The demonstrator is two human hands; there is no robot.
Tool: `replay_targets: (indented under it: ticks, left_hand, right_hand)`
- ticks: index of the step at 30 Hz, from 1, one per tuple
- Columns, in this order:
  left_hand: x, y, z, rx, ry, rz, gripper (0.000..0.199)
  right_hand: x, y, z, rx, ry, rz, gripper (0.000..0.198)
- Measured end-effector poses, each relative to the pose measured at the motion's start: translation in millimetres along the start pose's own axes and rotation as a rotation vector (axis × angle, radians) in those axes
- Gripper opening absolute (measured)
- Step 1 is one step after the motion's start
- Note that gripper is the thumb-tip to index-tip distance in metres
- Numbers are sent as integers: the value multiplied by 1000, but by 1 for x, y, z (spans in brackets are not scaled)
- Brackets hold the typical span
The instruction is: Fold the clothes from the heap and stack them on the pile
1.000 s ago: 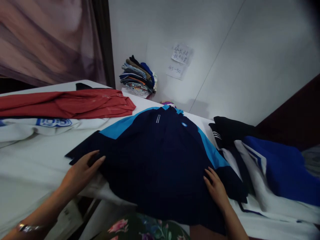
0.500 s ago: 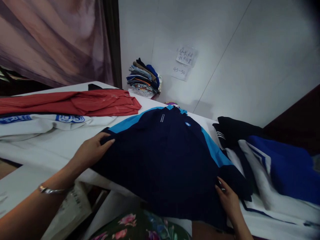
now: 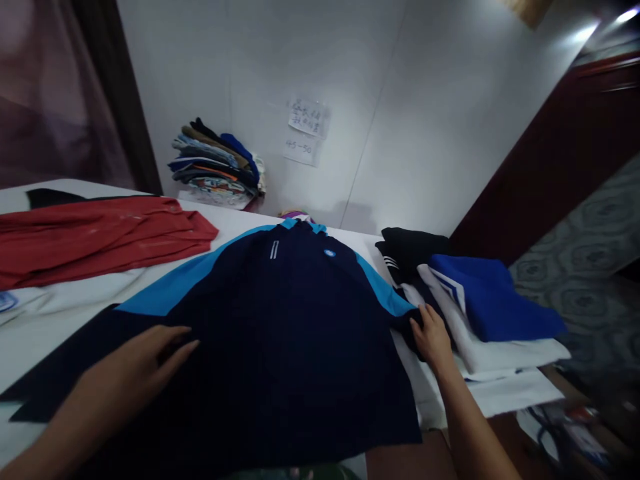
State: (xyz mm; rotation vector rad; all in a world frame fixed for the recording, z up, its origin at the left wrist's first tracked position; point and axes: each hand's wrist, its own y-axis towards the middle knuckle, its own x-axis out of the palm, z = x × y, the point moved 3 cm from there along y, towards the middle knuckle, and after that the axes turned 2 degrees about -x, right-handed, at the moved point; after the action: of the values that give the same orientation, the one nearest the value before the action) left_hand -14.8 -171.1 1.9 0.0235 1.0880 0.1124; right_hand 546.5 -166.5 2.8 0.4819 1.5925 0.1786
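A dark navy jacket (image 3: 300, 347) with light-blue shoulder panels, a small round badge and two pale stripes on the chest lies spread out in front of me, collar away from me. My left hand (image 3: 145, 357) is over its left side, thumb and fingers apart, just below the light-blue panel; whether it touches the cloth is unclear. The sleeve on that side stretches out to the left. At the right, my right hand (image 3: 430, 333) has its fingers closed on the other sleeve, below its blue panel. The jacket's lower left part is lost in darkness.
Red clothing (image 3: 110, 233) lies on the white table (image 3: 235, 223) at the left. Folded garments, black (image 3: 415, 250) and blue (image 3: 495, 293), are piled at the right. A clothes stack (image 3: 217, 163) stands at the back, near paper notes (image 3: 305, 130) on the wall.
My right hand has moved from the jacket's lower side up to the sleeve. My left hand has let go of the left sleeve edge, which now extends outward. The view has turned right.
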Motion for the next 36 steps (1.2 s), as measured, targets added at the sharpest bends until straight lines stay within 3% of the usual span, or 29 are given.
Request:
replay_targets:
  ticks: [3,6,12,15,19,21,23,28,33,36]
  left_hand:
    - [27,-4,37,82,5,-131,50]
    - [49,-3,47,140,13,-179,51]
    - [55,11,57,196,-4,-254,47]
    - [51,16,74,226,-27,-277,44]
    - [47,20,102,270,-64,-306,40]
    - [45,22,116,294,-91,-315,38]
    - [44,24,130,317,-145,-322,37]
    - [46,37,175,331,-451,-385,41]
    - [48,52,240,261,-1091,-618,54]
    - [52,61,260,43,-1393,-826,56]
  right_hand:
    - [3,8,0,20,-146,-142,44]
    - [6,7,-3,31,-217,-278,40]
    - [-1,18,-5,58,-259,-429,26]
    - [-37,49,-8,68,-220,-309,30]
    - [-115,105,-18,115,-184,47,27]
    - [-143,129,-26,116,3,133,25]
    - [-156,148,-34,130,271,88,24]
    - [-154,166,-69,76,675,-122,25]
    - [-135,136,-142,-94,1098,-352,20]
    - [-116,96,-180,-337,1352,-607,39]
